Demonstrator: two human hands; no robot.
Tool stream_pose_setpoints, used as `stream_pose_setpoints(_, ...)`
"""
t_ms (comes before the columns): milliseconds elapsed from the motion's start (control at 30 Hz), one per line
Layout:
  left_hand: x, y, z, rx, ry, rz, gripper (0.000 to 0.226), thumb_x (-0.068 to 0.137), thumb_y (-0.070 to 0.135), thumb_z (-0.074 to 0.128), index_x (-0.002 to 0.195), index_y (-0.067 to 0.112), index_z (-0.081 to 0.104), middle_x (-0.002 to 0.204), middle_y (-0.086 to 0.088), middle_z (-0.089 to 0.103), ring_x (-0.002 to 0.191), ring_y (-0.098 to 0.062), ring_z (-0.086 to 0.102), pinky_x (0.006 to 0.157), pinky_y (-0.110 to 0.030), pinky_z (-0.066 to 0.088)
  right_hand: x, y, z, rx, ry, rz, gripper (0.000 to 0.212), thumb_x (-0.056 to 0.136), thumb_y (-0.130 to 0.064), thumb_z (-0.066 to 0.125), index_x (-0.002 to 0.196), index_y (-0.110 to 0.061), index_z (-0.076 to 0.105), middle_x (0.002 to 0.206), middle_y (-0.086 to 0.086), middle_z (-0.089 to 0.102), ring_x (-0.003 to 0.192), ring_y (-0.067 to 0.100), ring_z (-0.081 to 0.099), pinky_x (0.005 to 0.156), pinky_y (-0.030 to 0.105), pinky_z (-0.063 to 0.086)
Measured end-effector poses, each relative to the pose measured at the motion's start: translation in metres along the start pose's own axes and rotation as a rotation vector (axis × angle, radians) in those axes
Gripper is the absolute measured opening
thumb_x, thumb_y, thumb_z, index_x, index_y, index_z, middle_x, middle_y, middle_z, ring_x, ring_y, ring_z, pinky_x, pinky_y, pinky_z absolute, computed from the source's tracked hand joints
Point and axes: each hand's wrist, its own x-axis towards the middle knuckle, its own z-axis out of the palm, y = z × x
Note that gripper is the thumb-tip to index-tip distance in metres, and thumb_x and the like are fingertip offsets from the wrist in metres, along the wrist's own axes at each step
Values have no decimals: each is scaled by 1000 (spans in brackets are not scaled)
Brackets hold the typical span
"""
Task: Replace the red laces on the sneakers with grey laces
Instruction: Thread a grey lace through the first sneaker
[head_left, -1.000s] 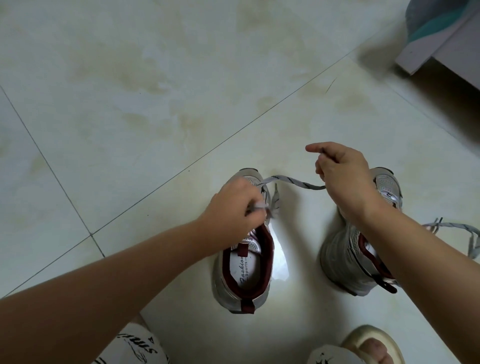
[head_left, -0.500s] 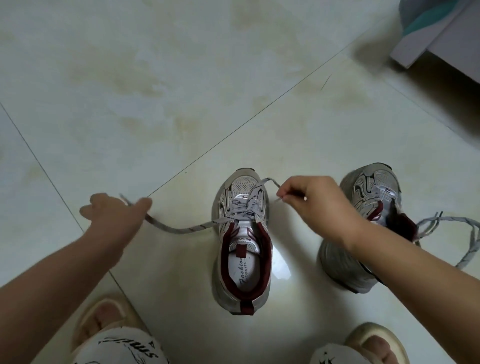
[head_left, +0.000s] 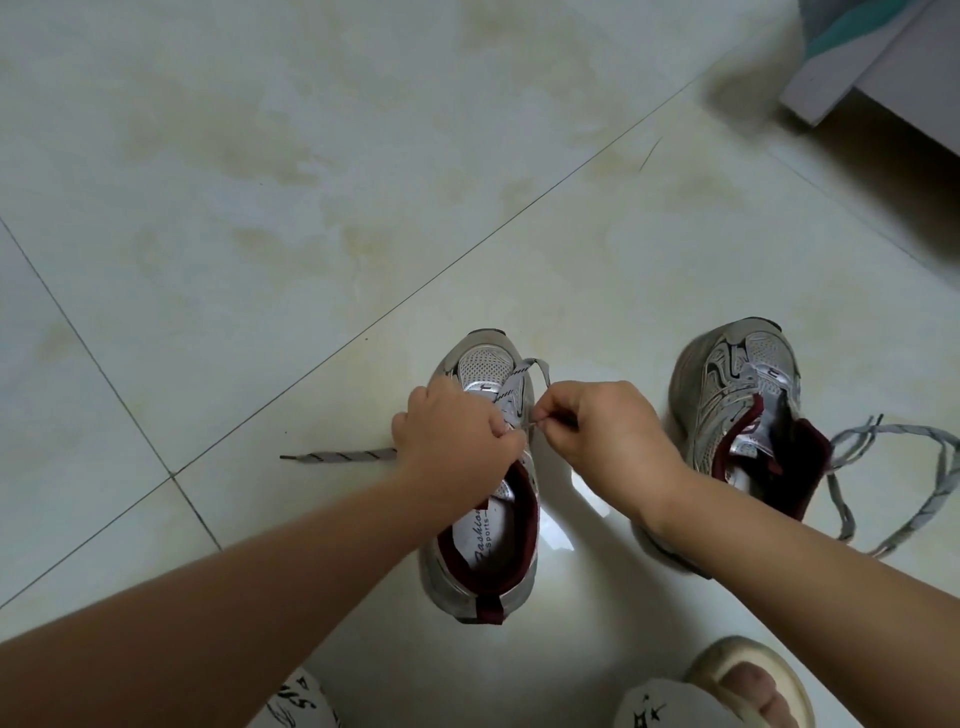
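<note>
Two grey sneakers with dark red lining stand on the tiled floor. The left sneaker (head_left: 480, 545) carries a grey lace (head_left: 519, 382) threaded through its lower eyelets. My left hand (head_left: 457, 441) rests on the shoe's left side with fingers curled at the eyelets and the lace there. One lace end (head_left: 337, 457) lies on the floor to the left of that hand. My right hand (head_left: 602, 436) pinches the other lace tip just beside the shoe's right eyelets. The right sneaker (head_left: 737, 410) stands apart, with a loose grey lace (head_left: 930, 467) trailing off to its right.
A grey and teal furniture edge (head_left: 872, 57) sits at the top right. My knees in printed fabric (head_left: 660, 706) and a beige slipper (head_left: 748, 680) fill the bottom edge. Pale floor tiles (head_left: 311, 182) stretch beyond the shoes.
My left hand let the lace end drop on the floor and came back from the far left to the shoe's eyelets. My right hand moved slightly down, still pinching the lace tip.
</note>
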Motion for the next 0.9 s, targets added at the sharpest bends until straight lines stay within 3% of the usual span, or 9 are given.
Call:
stream_pose_setpoints(67, 3, -6, -2, -176, -74, -1, 11, 78, 32, 64, 76, 24, 72, 97, -3, 58, 98, -25, 52, 82, -34, 44, 0, -1, 1, -2, -6, -23, 14, 82, -13, 57, 86, -18, 70, 75, 0, 70, 71, 19, 59, 60, 25, 35)
stream_pose_setpoints(167, 1, -10, -5, -384, -123, 33, 7, 77, 15, 67, 74, 13, 74, 91, -11, 65, 95, -28, 58, 86, -36, 47, -1, -3, 4, -5, -20, -37, 13, 82, -15, 57, 87, -18, 69, 75, 0, 69, 72, 19, 58, 61, 24, 35)
stream_pose_setpoints(333, 0, -12, -3, -387, -115, 13, 10, 78, 14, 66, 85, 13, 73, 91, 2, 47, 95, -16, 51, 86, -23, 39, -3, -5, 8, -48, -28, -50, 13, 82, -17, 56, 88, -17, 68, 77, 2, 69, 77, 22, 59, 63, 26, 38)
stream_pose_setpoints(400, 0, -14, -2, -395, -116, 10, 10, 79, 14, 66, 86, 13, 73, 84, 9, 44, 92, -12, 48, 81, -18, 34, -3, -6, 7, -92, -34, -92, 13, 82, -18, 55, 87, -16, 66, 79, 3, 68, 78, 24, 57, 60, 27, 30)
stream_pose_setpoints(533, 0, -16, 0, -411, -132, 20, 6, 80, 14, 66, 81, 17, 71, 97, 0, 46, 95, -15, 49, 83, -17, 33, -3, -14, 5, -221, -65, -220, 9, 83, -17, 49, 74, -15, 48, 81, 9, 64, 77, 29, 54, 56, 28, 15)
stream_pose_setpoints(667, 0, -17, 1, -399, -127, 41, 7, 79, 14, 66, 80, 17, 72, 92, 2, 50, 93, -14, 50, 74, -13, 30, -4, -16, 4, -258, -81, -305, 12, 86, -15, 45, 75, -16, 39, 83, 10, 60, 76, 29, 50, 57, 27, 14)
stream_pose_setpoints(733, 1, -18, 3, -399, -126, 51, 7, 79, 14, 66, 80, 14, 73, 94, -1, 53, 96, -17, 51, 78, -16, 32, -4, -16, 2, -292, -85, -313, 13, 85, -14, 47, 73, -16, 41, 78, 10, 59, 70, 29, 45, 57, 27, 14)
stream_pose_setpoints(833, 1, -17, 4, -375, -130, 51, 7, 80, 18, 67, 81, 13, 73, 104, -11, 54, 104, -21, 47, 87, -22, 35, -3, -17, 0, -393, -40, -425, 21, 62, -1, 70, 59, -8, 51, 54, 10, 56, 49, 29, 51, 49, 24, 24)
stream_pose_setpoints(900, 1, -16, 4, -362, -128, 61, 10, 80, 18, 67, 80, 11, 73, 96, -10, 53, 99, -22, 48, 85, -24, 35, -3, -17, 0, -433, 5, -524, 30, 44, 4, 78, 51, -9, 52, 43, 5, 51, 38, 25, 48, 47, 19, 35)
